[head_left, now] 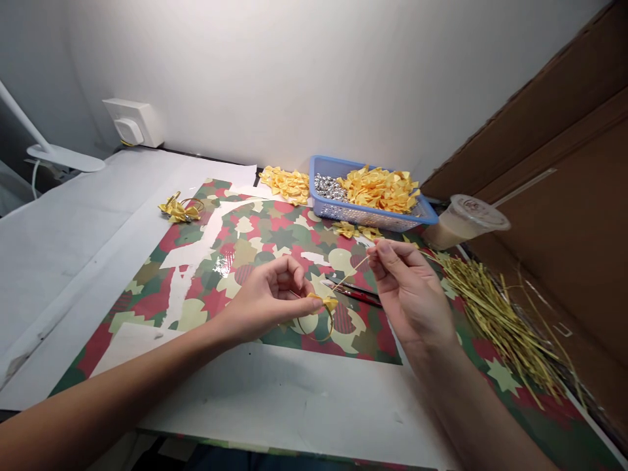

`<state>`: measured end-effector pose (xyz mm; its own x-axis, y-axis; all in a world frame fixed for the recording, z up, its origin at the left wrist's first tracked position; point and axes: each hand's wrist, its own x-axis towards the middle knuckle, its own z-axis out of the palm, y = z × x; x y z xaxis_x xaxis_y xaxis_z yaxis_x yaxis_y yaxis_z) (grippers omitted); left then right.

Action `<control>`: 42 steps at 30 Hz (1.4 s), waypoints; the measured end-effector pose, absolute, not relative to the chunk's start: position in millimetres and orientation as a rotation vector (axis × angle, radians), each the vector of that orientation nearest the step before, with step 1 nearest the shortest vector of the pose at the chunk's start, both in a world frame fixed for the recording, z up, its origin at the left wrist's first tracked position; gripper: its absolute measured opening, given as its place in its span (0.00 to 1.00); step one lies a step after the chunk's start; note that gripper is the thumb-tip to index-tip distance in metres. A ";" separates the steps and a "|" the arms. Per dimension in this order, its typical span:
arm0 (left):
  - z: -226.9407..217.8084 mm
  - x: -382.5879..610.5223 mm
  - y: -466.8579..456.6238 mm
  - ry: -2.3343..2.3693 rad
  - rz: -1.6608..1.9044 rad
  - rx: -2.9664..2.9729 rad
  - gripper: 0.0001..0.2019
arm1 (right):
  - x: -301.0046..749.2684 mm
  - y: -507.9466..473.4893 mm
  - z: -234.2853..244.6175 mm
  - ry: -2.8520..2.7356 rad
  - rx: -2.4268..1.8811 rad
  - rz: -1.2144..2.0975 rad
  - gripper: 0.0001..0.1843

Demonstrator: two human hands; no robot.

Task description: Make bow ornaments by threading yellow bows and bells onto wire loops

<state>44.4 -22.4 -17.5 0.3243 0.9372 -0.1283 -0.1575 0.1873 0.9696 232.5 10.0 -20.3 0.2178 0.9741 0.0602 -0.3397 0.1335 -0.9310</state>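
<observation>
Near the middle of the table, my left hand (275,291) pinches a yellow ribbon bow (324,302) between thumb and fingers. A thin gold cord (331,327) hangs below the bow in a loop. From the bow, a straight length of cord runs up to my right hand (409,288), whose thumb and fingertips are closed on its end. Behind the cord lie tweezers (360,296) with dark and red arms, partly hidden by my right hand. Two loose yellow bows (346,229) rest in front of the basket.
A blue basket (316,208) holds yellow bows and small silver pieces, with a bow pile (287,184) beside it. Looped bows (180,208) lie left. At right are a lidded plastic cup (464,219), a bundle of gold cords (495,317) and cardboard (564,216).
</observation>
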 end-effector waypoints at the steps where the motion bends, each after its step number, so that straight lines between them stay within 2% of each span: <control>1: -17.7 44.3 -22.3 0.910 0.949 1.097 0.16 | 232.1 10.0 -20.2 -0.833 -0.963 1.144 0.14; 37: -20.0 45.3 -19.0 1.084 0.943 1.159 0.13 | 232.9 10.4 -14.6 -0.763 -0.892 1.293 0.15; 42: -21.4 43.4 -19.1 1.021 0.964 1.195 0.08 | 234.0 7.4 -11.9 -0.777 -0.867 1.354 0.15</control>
<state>43.4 -19.1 -21.4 0.2639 0.9591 -0.1025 -0.0478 0.1192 0.9917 234.0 7.4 -11.9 0.0728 0.9971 -0.0210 -0.4845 0.0170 -0.8746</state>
